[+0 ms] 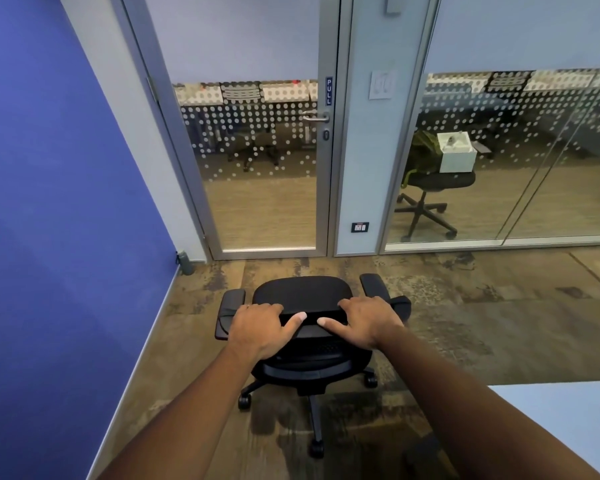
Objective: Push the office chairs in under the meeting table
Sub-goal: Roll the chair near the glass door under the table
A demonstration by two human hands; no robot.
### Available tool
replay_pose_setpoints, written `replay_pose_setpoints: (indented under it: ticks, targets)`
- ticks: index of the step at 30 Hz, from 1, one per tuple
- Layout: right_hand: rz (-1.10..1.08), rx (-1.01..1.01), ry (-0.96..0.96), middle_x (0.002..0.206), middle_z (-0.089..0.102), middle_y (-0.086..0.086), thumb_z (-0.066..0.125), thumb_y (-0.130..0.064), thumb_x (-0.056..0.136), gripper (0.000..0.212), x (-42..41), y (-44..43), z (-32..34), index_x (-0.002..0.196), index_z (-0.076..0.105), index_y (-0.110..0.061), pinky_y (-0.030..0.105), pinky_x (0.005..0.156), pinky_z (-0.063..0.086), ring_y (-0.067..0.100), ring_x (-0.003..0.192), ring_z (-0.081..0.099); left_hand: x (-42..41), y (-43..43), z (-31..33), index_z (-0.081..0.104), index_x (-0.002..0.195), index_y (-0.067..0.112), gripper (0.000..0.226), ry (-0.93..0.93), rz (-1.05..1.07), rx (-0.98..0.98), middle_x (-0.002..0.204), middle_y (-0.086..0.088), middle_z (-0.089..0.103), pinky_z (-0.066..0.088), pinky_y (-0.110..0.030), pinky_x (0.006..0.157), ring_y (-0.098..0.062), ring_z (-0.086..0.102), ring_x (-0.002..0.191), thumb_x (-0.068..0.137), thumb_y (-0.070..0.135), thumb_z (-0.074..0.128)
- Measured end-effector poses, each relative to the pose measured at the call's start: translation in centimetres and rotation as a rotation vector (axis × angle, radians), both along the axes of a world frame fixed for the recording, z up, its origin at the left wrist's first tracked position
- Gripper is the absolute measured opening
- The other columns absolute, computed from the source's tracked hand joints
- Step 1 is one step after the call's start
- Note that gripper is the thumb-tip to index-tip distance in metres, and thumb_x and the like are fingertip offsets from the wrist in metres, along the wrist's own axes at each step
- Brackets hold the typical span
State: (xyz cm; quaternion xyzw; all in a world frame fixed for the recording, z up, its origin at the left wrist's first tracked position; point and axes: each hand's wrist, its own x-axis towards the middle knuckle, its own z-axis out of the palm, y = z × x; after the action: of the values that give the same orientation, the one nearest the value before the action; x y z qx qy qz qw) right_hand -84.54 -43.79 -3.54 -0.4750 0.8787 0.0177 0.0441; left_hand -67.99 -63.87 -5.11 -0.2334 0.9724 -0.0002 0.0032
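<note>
Patterned brown carpet [465,323] filled a glass-walled meeting room. On it stood a black office chair [302,296], its backrest nearest the camera and its seat facing a glass door [257,188]. Both hands gripped the backrest's top edge: the left hand [260,325] and the right hand [364,318] had fingers curled over the far side, thumbs pointing toward each other on the near face. Beyond the fingertips lay the seat and armrests. Right of the right forearm showed a pale table corner [565,427]; left stood a blue wall [49,237].
</note>
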Motion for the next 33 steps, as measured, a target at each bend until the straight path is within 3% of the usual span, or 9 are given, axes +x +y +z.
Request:
replay_pose_setpoints:
  ticks: [2, 5, 9, 14, 17, 20, 33]
  targets:
    - [0.010, -0.012, 0.002, 0.110, 0.072, 0.006, -0.013, -0.105, 0.070, 0.129, 0.8, 0.5, 0.1, 0.124, 0.066, -0.019, 0.048, 0.097, 0.051, 0.028, 0.104, 0.067, 0.7, 0.4, 0.1, 0.071, 0.135, 0.024, 0.117, -0.022, 0.014, 0.009, 0.122, 0.000, 0.079, 0.045, -0.047, 0.100, -0.025, 0.070, 0.116, 0.084, 0.096, -0.006]
    - [0.028, -0.020, 0.011, 0.108, 0.071, 0.006, -0.005, -0.104, 0.077, 0.117, 2.3, 1.5, 0.3, 0.117, 0.065, -0.019, 0.048, 0.094, 0.049, 0.029, 0.103, 0.067, 1.9, 1.5, 0.6, 0.066, 0.144, 0.027, 0.110, -0.058, 0.038, 0.044, 0.134, 0.002, 0.075, 0.042, -0.049, 0.105, -0.025, 0.067, 0.124, 0.085, 0.096, 0.003]
    - [0.061, -0.028, 0.029, 0.104, 0.069, 0.007, 0.000, -0.100, 0.081, 0.107, 4.8, 3.7, 0.1, 0.112, 0.063, -0.019, 0.047, 0.089, 0.050, 0.029, 0.099, 0.066, 4.2, 3.5, 1.4, 0.063, 0.147, 0.031, 0.108, -0.076, 0.045, 0.050, 0.134, 0.003, 0.075, 0.046, -0.046, 0.097, -0.024, 0.067, 0.124, 0.082, 0.097, 0.006]
    - [0.087, -0.049, 0.048, 0.102, 0.069, 0.007, 0.004, -0.098, 0.086, 0.099, 8.5, 6.9, 0.1, 0.105, 0.061, -0.020, 0.048, 0.089, 0.050, 0.029, 0.097, 0.065, 8.6, 6.2, 1.4, 0.061, 0.150, 0.034, 0.104, -0.047, 0.002, 0.093, 0.144, 0.008, 0.070, 0.040, -0.052, 0.112, -0.020, 0.062, 0.133, 0.086, 0.097, 0.008]
    - [0.089, -0.066, 0.052, 0.103, 0.069, 0.007, 0.009, -0.097, 0.090, 0.089, 10.8, 8.8, -0.1, 0.099, 0.055, -0.022, 0.048, 0.089, 0.050, 0.029, 0.097, 0.065, 11.1, 8.1, 1.1, 0.063, 0.149, 0.034, 0.103, -0.010, 0.001, 0.074, 0.143, 0.009, 0.071, 0.041, -0.049, 0.110, -0.018, 0.063, 0.132, 0.087, 0.095, 0.007]
    - [0.083, -0.057, 0.062, 0.104, 0.070, 0.007, 0.010, -0.095, 0.092, 0.090, 13.0, 10.5, -0.1, 0.102, 0.059, -0.020, 0.048, 0.090, 0.050, 0.029, 0.098, 0.065, 13.2, 9.9, 1.3, 0.065, 0.147, 0.033, 0.104, 0.008, 0.003, 0.044, 0.139, 0.008, 0.073, 0.045, -0.045, 0.105, -0.017, 0.065, 0.129, 0.087, 0.095, 0.006]
    - [0.019, -0.067, 0.053, 0.107, 0.071, 0.008, 0.013, -0.096, 0.092, 0.095, 22.4, 16.5, -0.3, 0.112, 0.065, -0.019, 0.046, 0.089, 0.047, 0.030, 0.099, 0.066, 21.9, 15.5, 1.4, 0.064, 0.148, 0.031, 0.099, -0.002, -0.047, 0.081, 0.143, 0.006, 0.071, 0.040, -0.050, 0.111, -0.021, 0.065, 0.130, 0.090, 0.093, 0.013]
